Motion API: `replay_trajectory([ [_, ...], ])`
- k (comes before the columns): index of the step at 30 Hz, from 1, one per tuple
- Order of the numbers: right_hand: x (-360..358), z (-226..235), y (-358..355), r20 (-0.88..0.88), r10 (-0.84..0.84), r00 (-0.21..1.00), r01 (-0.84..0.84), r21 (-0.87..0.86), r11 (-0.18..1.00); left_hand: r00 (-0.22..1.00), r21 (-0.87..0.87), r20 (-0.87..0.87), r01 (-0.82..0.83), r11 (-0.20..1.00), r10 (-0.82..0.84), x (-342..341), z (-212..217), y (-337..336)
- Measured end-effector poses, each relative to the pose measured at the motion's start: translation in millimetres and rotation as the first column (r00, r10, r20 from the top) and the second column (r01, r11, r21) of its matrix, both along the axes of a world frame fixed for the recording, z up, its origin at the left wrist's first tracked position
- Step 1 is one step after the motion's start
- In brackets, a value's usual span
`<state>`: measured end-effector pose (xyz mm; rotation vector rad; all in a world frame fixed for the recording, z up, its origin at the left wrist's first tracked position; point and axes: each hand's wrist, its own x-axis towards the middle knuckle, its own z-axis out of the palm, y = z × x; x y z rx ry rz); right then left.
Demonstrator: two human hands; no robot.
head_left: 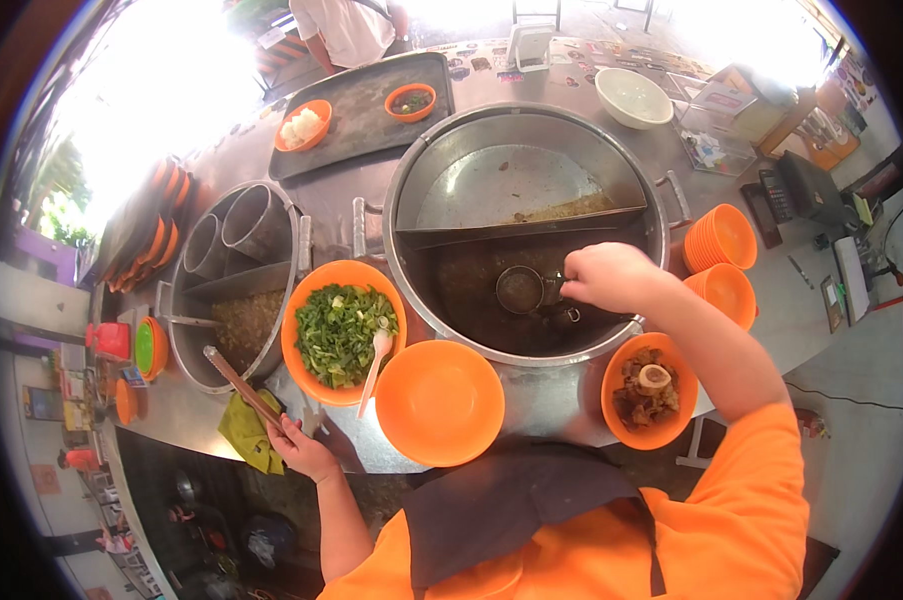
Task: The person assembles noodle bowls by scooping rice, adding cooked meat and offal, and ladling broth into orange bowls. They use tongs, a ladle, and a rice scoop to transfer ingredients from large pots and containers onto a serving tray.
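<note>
My right hand (pixel 611 277) is closed round the handle of a small round ladle (pixel 520 291). Its bowl is down in the dark broth of the near half of a big divided steel pot (pixel 396 260). At the lower left, my left hand (pixel 306 453) grips a long, narrow brown utensil (pixel 241 385) that looks like tongs, held over a yellow-green cloth (pixel 249 432). Between my arms stands a bare orange bowl (pixel 439 402). To its left, chopped green onions (pixel 339 335) and a pale spoon (pixel 375 365) fill another orange bowl. Meat with a bone (pixel 653 385) sits in an orange bowl beneath my right forearm.
A smaller divided pot (pixel 181 340) with metal cylinders stands left. Behind, a dark tray (pixel 361 90) carries a rice bowl (pixel 303 126) and a soup bowl (pixel 409 102). Stacked orange bowls (pixel 721 237) are at right, a white bowl (pixel 633 98) farther back. A person (pixel 346 30) stands beyond the counter.
</note>
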<state>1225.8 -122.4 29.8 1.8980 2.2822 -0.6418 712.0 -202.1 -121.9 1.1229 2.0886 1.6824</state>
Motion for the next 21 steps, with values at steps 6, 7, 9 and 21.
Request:
replay_trajectory([
  [6, 13, 76, -124, -0.516, -0.216, 0.829, 0.434, 0.351, 0.830, 1.000, 0.040, -0.014, -0.008, 0.999, 0.009, 0, -18, 1],
  [7, 9, 79, -146, -0.572, -0.243, 0.784, 0.478, 0.304, 0.824, 0.998, 0.042, -0.062, -0.025, 0.999, 0.028, -1, -20, 2],
  [9, 0, 71, -171, -0.651, -0.301, 0.697, 0.558, 0.228, 0.798, 0.997, 0.068, -0.067, -0.041, 0.997, 0.045, -1, -24, 2],
  [21, -38, -52, -13, 0.319, -0.046, 0.947, 0.141, -0.282, 0.949, 0.967, 0.057, -0.250, -0.037, 0.998, 0.050, 4, -14, 2],
])
